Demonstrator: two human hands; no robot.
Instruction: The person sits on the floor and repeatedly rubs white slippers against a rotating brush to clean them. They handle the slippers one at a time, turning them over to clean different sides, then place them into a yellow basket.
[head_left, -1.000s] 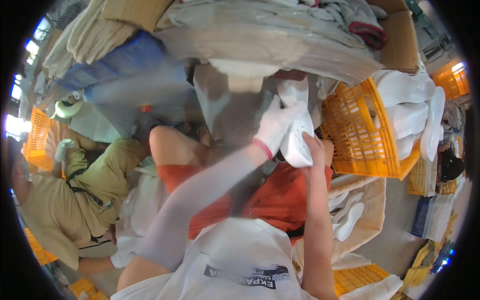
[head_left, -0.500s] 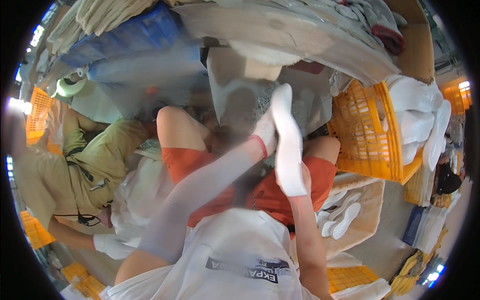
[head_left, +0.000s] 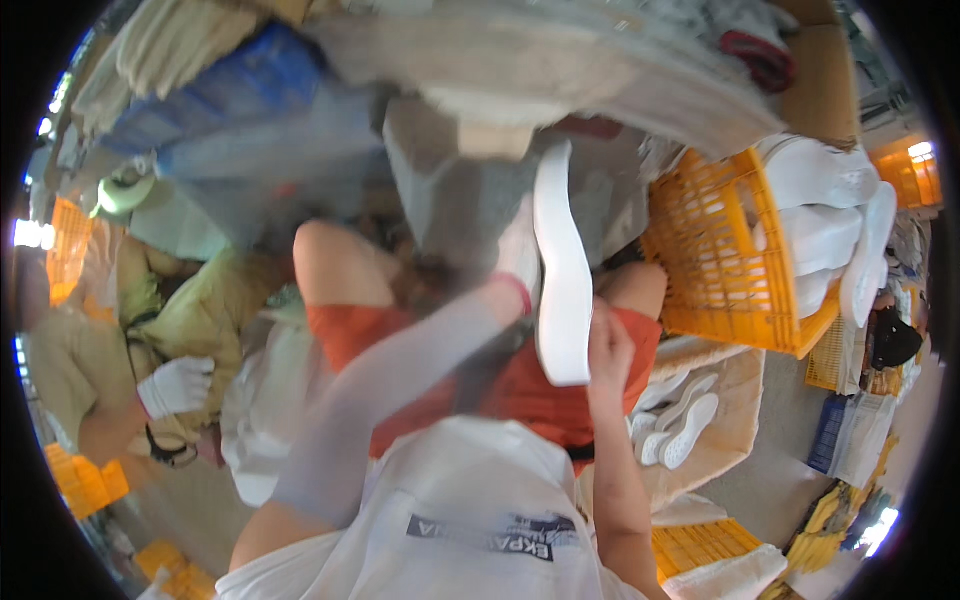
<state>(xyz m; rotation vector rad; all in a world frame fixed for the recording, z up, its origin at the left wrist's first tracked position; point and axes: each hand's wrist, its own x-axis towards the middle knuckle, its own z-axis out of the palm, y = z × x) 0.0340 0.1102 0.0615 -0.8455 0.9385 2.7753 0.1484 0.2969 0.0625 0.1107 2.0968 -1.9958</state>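
Observation:
A long white shoe sole stands nearly upright in front of my lap, its broad end toward me. My left hand, in a pale glove with a red cuff, grips it from the left side; the sole hides part of the fingers. A pale sleeve covers most of that forearm. My bare right hand is close beside the sole's lower right edge, its fingers curled and slightly blurred. Whether anything is inside those fingers cannot be seen.
At right, a tilted orange crate holds white soles; below it, more soles lie in a lined container. A grey machine stands ahead, under a cloth-covered surface. Left of me sits a co-worker with a white-gloved hand.
My right hand has shifted from the sole's lower end to beside its right edge. The sole has turned slightly and moved left in the picture. The co-worker's gloved hand has risen to their lap.

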